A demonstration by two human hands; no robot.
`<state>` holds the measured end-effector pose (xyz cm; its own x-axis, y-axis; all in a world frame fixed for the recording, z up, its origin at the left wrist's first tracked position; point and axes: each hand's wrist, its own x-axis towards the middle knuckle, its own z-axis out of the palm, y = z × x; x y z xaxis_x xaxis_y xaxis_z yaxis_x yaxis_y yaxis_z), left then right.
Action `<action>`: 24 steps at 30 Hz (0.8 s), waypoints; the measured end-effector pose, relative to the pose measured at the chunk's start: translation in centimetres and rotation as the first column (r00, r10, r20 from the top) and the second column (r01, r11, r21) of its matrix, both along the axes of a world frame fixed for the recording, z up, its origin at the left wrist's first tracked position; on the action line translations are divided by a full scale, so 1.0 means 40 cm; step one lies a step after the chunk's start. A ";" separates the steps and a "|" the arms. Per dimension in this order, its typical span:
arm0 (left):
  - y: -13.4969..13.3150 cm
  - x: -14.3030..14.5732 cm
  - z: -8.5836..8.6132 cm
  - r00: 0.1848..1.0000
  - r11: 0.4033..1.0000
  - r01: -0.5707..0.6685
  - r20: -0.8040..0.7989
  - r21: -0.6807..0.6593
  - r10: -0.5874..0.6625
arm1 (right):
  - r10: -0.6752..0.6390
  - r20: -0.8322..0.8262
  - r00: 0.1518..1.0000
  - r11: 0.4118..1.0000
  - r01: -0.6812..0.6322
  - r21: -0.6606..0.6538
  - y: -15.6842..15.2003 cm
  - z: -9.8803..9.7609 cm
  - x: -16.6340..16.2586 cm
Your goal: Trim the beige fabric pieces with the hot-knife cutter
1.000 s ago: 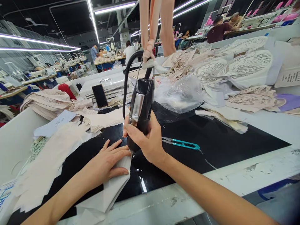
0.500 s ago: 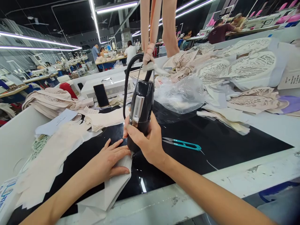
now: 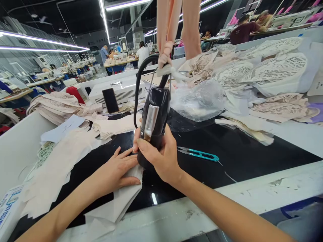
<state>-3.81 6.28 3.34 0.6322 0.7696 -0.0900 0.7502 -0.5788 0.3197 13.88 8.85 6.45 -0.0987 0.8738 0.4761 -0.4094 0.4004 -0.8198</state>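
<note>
My right hand [image 3: 164, 156] is wrapped around a black corded power tool [image 3: 155, 114] with a silver metal plate on its side. The tool stands nearly upright, its lower end down at a folded off-white fabric piece [image 3: 126, 198]; whether it touches the cloth is hidden. Flat on that fabric lies my left hand [image 3: 118, 173], fingers spread, fingertips close beside the tool. The fabric's lower end drapes over the table's front edge. To the right of my right hand rest teal thread snips [image 3: 200, 154] on the black work surface [image 3: 242, 154].
A pinkish cloth strap [image 3: 165, 53] suspends the tool from above. Cut pieces [image 3: 58, 168] lie left, lace-patterned pieces [image 3: 277, 74] right. Behind are a clear plastic bag [image 3: 199, 101], a phone [image 3: 110, 101] and a white vented box [image 3: 126, 92]. Other people sit farther off.
The whole view has shifted slightly, moving most things a little to the right. Both hands keep their places on the tool and the fabric.
</note>
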 end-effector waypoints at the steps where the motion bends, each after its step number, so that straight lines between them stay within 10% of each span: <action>1: 0.000 0.000 0.001 1.000 1.000 -0.008 0.002 -0.008 0.008 | 0.009 -0.012 1.000 1.000 -0.009 0.005 -0.001 0.000 0.002; 13: -0.006 -0.007 -0.010 0.998 0.999 -0.011 0.060 0.046 0.009 | -0.002 0.021 1.000 1.000 0.002 -0.015 -0.022 -0.001 -0.004; 18: -0.082 -0.011 -0.022 0.978 0.931 -0.178 0.164 0.320 0.130 | 0.032 0.012 0.999 0.999 -0.032 0.007 -0.014 0.011 0.012; 24: -0.175 0.033 -0.042 0.989 0.930 -0.147 0.033 0.337 0.144 | 0.062 0.032 0.998 0.997 -0.064 0.045 -0.001 0.032 0.027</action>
